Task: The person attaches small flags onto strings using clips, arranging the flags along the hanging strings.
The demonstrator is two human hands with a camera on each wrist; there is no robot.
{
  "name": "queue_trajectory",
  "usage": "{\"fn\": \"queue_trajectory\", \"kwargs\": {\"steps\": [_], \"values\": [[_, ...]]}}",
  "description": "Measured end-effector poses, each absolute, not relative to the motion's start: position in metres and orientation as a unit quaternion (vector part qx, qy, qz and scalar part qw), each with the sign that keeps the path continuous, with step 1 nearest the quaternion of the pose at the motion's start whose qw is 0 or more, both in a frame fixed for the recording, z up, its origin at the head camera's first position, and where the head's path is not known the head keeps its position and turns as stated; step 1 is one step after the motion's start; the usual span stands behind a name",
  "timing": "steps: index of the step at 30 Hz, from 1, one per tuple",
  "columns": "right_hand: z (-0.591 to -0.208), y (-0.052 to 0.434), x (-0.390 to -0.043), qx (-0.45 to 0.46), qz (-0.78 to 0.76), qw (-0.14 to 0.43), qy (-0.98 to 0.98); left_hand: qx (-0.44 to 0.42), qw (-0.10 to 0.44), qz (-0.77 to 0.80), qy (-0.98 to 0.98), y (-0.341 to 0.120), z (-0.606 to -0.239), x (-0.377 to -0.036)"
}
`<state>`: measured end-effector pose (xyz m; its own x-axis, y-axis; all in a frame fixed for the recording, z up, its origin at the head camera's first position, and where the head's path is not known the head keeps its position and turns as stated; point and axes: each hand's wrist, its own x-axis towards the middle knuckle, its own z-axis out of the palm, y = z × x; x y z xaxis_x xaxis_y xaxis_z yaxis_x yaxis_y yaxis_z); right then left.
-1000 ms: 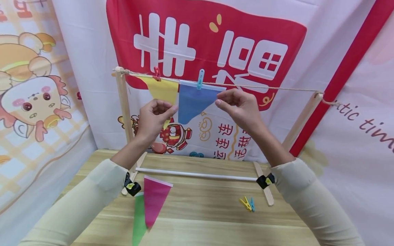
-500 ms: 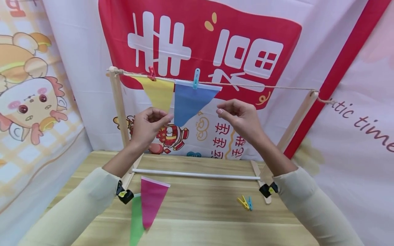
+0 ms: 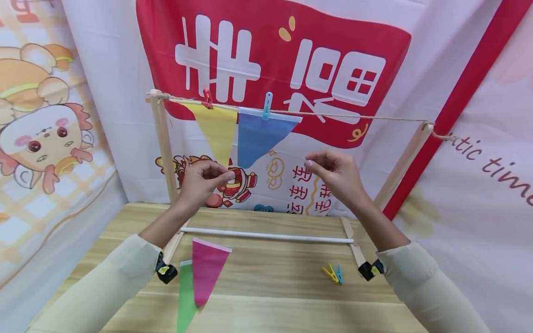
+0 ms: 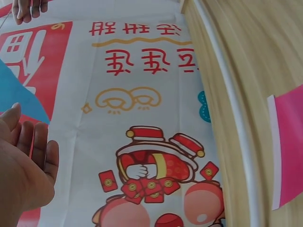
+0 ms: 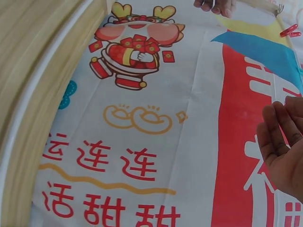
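Observation:
A string [image 3: 358, 117] runs across the top of a wooden frame [image 3: 161, 138]. On it hang a yellow pennant [image 3: 216, 129] under a red clothespin [image 3: 206, 98] and a blue pennant [image 3: 258, 138] under a blue clothespin [image 3: 267, 105]. My left hand [image 3: 226, 175] hovers just below the yellow pennant's tip, fingers loosely bent, holding nothing. My right hand [image 3: 310, 164] hovers to the right of and below the blue pennant, also holding nothing. The left wrist view shows the left hand's [image 4: 28, 161] relaxed fingers, and the right wrist view those of the right hand [image 5: 284, 142].
On the wooden table [image 3: 270, 296] lie a pink pennant [image 3: 208, 270] overlapping a green pennant [image 3: 186, 296], and a yellow and a blue clothespin [image 3: 333, 274] near the frame's right foot. A white rod [image 3: 266, 235] joins the frame's feet. Printed banners hang behind.
Both hands have dropped away from the blue pennant's edges and now hang below the two pennants. The pennants hang free on the string.

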<state>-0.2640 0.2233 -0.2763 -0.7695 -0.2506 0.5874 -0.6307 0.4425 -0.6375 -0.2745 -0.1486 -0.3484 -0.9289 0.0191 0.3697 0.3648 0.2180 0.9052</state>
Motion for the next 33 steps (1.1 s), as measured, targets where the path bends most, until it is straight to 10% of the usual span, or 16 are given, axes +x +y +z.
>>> {"fn": "queue_trajectory", "kwargs": {"steps": [33], "values": [[-0.335, 0.253, -0.254, 0.184, 0.474, 0.128, -0.852, -0.078, 0.038, -0.547, -0.833, -0.174, -0.421, -0.274]]}}
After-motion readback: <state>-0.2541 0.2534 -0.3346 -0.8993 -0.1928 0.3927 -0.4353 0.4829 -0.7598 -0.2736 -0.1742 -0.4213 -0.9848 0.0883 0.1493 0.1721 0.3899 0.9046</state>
